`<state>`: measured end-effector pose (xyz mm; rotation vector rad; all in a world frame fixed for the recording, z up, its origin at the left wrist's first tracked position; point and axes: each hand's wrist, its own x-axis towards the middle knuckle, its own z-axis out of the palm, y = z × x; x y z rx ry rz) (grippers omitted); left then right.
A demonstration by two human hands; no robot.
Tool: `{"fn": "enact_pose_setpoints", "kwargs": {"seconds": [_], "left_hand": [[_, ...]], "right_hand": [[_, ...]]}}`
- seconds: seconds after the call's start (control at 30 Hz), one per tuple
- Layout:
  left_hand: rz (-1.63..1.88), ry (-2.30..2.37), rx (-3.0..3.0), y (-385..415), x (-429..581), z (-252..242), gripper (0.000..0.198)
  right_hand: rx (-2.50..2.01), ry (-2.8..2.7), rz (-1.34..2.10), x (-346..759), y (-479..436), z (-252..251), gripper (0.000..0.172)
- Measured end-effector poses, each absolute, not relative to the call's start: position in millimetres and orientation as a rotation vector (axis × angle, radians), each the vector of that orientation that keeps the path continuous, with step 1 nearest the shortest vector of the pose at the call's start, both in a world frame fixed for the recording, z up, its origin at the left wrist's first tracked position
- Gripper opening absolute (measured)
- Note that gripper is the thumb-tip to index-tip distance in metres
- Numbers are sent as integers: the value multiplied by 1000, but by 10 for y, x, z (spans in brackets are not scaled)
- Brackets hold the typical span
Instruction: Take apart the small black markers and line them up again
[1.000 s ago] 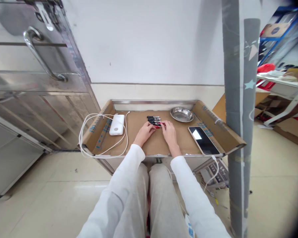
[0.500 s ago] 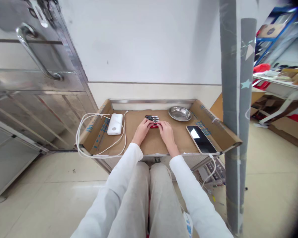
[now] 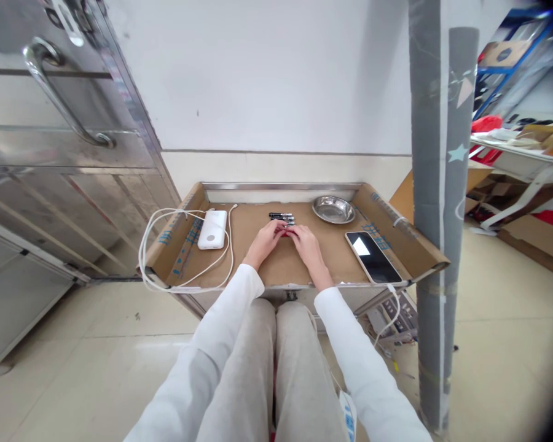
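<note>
Side by side at the middle of the cardboard-lined tray (image 3: 249, 213), my left hand (image 3: 263, 241) and my right hand (image 3: 308, 244) meet at their fingertips. Both hands have closed fingers on a red marker (image 3: 286, 234), of which only a small part shows between them. Just beyond the fingertips lie several black markers (image 3: 280, 216) with pale ends, set crosswise in a row. The fingers cover the nearer ones in part.
On the left lies a white power bank (image 3: 212, 229) with a looped white cable (image 3: 142, 252) hanging over the edge. A shallow metal bowl (image 3: 333, 210) stands at the back right. Nearer on the right rests a phone (image 3: 373, 258), its cable plugged in. A grey wrapped column (image 3: 437, 245) rises beside the tray.
The fingertips have come slightly closer together and now cover more of the red marker. The black markers, bowl, power bank and phone stay in place; the view has shifted a little.
</note>
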<state>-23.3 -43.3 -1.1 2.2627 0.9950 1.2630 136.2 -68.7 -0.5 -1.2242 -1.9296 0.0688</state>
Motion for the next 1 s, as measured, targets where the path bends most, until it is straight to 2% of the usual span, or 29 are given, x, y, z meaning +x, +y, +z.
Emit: {"fn": "enact_pose_setpoints", "kwargs": {"seconds": [0.2, 0.47, 0.7, 1.0], "left_hand": [[1195, 1179, 2407, -468, -224, 41, 25], [803, 1295, 2710, -536, -214, 123, 23], [967, 1496, 2651, -521, -223, 122, 22], [1010, 1461, 2684, -514, -225, 114, 19]], "right_hand": [[-1325, -1842, 45, 1376, -713, 30, 29], [-1459, -1700, 36, 1432, -721, 32, 32], [-1553, -1679, 21, 1424, -735, 28, 32], [-1504, -1799, -23, 1391, -740, 48, 33]]}}
